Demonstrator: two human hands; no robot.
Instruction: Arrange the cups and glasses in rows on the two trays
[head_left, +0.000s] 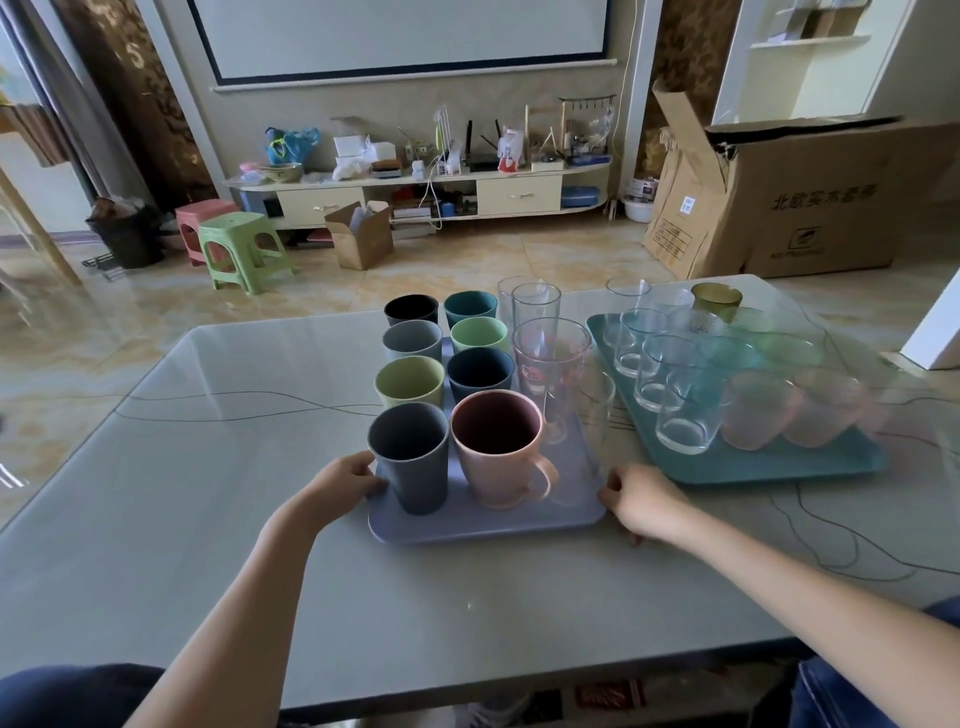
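so the blue tray (483, 527) of cups sat on the table (208, 467) between both hands: left hand (345, 480) curled on its left edge, right hand (641, 501) curled at its right corner. teal tray (753, 467) lay just right, its clear glasses hard to separate.

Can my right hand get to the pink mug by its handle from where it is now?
Probably yes. The right hand rests at the blue tray's near right corner, and the pink mug's handle faces it, unblocked.
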